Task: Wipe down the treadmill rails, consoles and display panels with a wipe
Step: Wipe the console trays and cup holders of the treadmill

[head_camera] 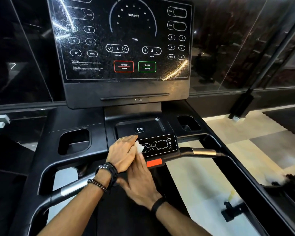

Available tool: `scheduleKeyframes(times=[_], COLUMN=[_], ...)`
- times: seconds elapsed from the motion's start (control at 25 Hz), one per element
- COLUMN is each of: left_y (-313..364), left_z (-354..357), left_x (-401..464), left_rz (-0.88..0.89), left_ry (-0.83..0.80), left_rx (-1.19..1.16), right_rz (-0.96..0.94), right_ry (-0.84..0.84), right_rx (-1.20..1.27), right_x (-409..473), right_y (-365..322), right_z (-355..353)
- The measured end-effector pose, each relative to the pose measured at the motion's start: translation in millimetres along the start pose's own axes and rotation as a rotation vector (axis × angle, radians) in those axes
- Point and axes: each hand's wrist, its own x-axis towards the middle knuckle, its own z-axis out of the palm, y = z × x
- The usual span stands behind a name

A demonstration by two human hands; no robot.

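A small white wipe (140, 147) lies on the left end of the treadmill's lower control panel (162, 144). My left hand (123, 155), with a watch and bead bracelet, lies flat over the wipe with straight fingers and presses it down. My right hand (138, 181) reaches in from below, its straight fingers slipping under the left hand and touching the wipe's edge. The big display panel (126, 40) stands upright behind, speckled with fine droplets. Metal-tipped handrails run out to the right (203, 151) and to the lower left (70, 189).
A charging tray (140, 128) sits just beyond the hands, with cup holders at left (75, 140) and right (187, 124). A red safety tab (154, 162) is beside my right fingers. Glass walls stand behind; another machine's frame (232, 212) is at lower right.
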Motion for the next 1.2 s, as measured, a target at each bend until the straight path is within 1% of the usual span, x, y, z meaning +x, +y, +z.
scheduleKeyframes(times=[0.04,0.08,0.12,0.24,0.32,0.36,0.4,0.44,0.52,0.56,0.64,0.72,0.8,0.88,0.92,0.96,1.04,1.12,1.16,1.2], left_y=[0,0,0,-1,-2,-2,-1,-1,-3,-6,-15,-37,-69,-98,-108,-115,-125,-137,-146,-156], left_z=[0,0,0,1,2,3,3,2,2,1,1,1,-1,-2,-3,-3,-6,-10,-14,-17], left_x=[0,-1,-1,-1,0,0,0,1,3,2,-5,-23,-46,-65,-73,-78,-86,-98,-106,-115], left_rz=[0.011,0.021,0.026,0.024,0.022,0.020,0.021,0.028,0.070,0.095,0.115,0.096,0.051,-0.002,-0.023,-0.034,-0.047,-0.072,-0.095,-0.119], left_ry=[-0.002,-0.010,-0.019,-0.009,-0.005,-0.006,-0.006,-0.001,0.010,0.010,0.004,0.039,0.072,0.064,0.071,0.078,0.091,0.117,0.139,0.169], left_rx=[-0.010,-0.014,-0.015,-0.021,-0.024,-0.023,-0.024,-0.023,-0.047,-0.081,-0.141,-0.106,0.034,0.152,0.174,0.183,0.200,0.231,0.245,0.251], right_rz=[-0.057,-0.069,-0.018,0.335,0.498,0.527,0.489,0.395,0.131,0.028,-0.095,-0.083,0.049,0.175,0.185,0.147,-0.011,-0.104,-0.118,-0.091], right_ry=[-0.015,0.016,0.064,0.177,0.192,0.190,0.176,0.144,0.028,-0.025,-0.055,-0.024,0.036,0.084,0.097,0.095,0.066,0.038,0.036,0.047], right_rx=[-0.030,-0.044,-0.051,-0.058,-0.022,-0.006,-0.012,-0.018,-0.032,-0.044,-0.053,-0.084,-0.130,-0.105,-0.073,-0.049,-0.054,-0.128,-0.170,-0.195], right_x=[-9,-17,-25,-27,-7,4,14,20,16,7,-12,-25,-18,5,17,23,16,-10,-21,-26], right_y=[10,30,53,105,97,80,59,38,3,-4,8,35,48,32,13,-5,-25,-8,7,20], right_z=[-1,-4,-6,-17,-18,-17,-14,-9,-1,0,-3,-11,-16,-13,-9,-5,6,16,18,18])
